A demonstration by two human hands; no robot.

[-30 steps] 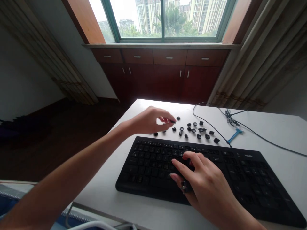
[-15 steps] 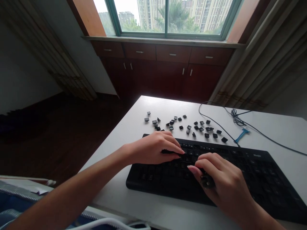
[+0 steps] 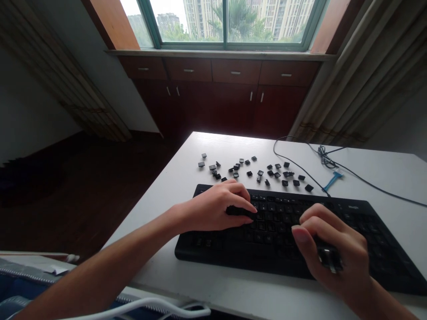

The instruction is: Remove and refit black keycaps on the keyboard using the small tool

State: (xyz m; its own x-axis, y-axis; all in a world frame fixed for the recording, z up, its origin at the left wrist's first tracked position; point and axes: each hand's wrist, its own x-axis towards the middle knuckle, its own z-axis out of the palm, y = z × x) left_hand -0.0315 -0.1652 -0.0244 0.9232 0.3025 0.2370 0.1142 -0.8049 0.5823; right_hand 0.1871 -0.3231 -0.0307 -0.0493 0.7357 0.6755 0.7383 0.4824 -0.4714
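Note:
A black keyboard lies on the white table, with key caps gone from parts of it. My left hand rests over its left half, thumb and forefinger a little apart above the keys, and I see nothing between them. Over the right half is my right hand, its fingers curled round a small dark object with a shiny metal end. The hand hides most of that object, so its kind cannot be made out. Loose black key caps lie scattered behind the keyboard, some upside down.
A blue brush-like tool lies behind the keyboard at the right, beside a bundled black cable. The white table ends at the left, above a dark floor. A white curved bar and blue zipped fabric are in front.
My right hand has moved right and away from my left hand, still curled round the dark object. My left hand stays in nearly the same place. The whole view has shifted slightly.

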